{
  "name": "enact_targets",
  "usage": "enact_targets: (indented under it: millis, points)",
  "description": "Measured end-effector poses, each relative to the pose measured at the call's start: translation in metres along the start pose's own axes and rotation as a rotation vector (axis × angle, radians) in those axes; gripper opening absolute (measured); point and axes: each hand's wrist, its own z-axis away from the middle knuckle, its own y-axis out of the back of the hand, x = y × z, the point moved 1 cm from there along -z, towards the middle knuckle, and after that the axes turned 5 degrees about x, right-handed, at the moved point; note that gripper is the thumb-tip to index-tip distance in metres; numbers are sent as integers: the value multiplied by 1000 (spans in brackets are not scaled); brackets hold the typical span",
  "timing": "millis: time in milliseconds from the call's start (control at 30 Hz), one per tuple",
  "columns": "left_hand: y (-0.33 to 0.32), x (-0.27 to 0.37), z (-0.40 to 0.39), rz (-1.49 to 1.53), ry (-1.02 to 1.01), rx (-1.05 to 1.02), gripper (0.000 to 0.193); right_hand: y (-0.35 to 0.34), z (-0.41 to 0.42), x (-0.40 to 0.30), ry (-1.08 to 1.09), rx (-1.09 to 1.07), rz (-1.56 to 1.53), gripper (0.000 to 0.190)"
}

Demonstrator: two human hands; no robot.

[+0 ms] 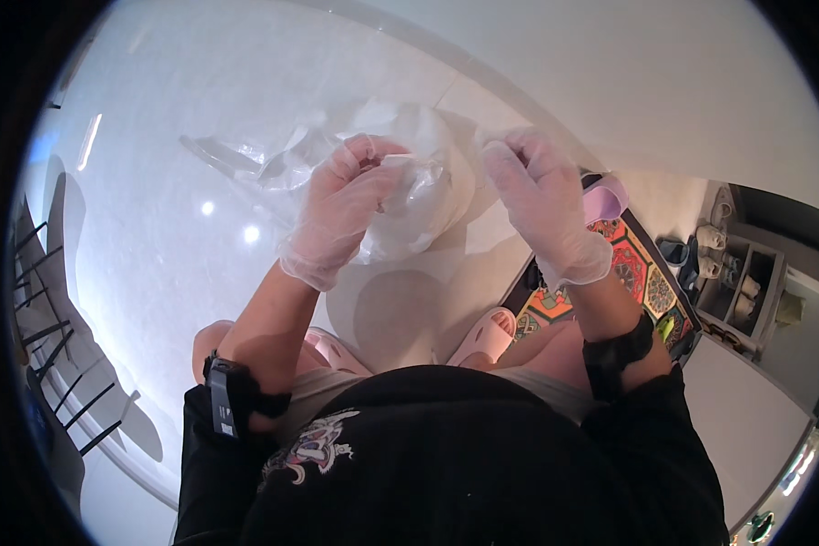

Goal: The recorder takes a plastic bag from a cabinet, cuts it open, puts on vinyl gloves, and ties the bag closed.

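A white, partly see-through plastic bag (416,222), bulging and glossy, sits on the pale floor in front of me. Its crumpled loose end (239,160) spreads out to the left. My left hand (345,201), in a translucent disposable glove, is above the bag and pinches a thin piece of its plastic between thumb and fingers. To the right of the bag my right hand (539,188) is raised, gloved the same way. Its fingers are curled in, and whether they grip a thin edge of film cannot be made out.
Pink slippers (488,334) are on my feet. At the right lie a patterned mat (631,269) and a lilac slipper (607,198), near a shoe rack (744,286) holding several shoes. A white wall (655,89) curves along the far right. Dark thin-legged furniture (54,341) stands left.
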Motion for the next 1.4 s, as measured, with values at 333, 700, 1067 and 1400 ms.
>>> enact_targets:
  millis: [333,700,1067,1400]
  points:
    - [5,2,0,-14,-8,-34,19,-25,-2,-4,166,-196,61,19]
    - [6,-1,-6,15,46,-69,20,-30,-19,8,-378,-346,-532,12]
    - [7,-6,-9,59,64,-53,18,-25,-23,9,-444,-487,-637,13]
    - [7,-8,-8,68,50,-90,10,-16,-19,8,163,-229,83,15]
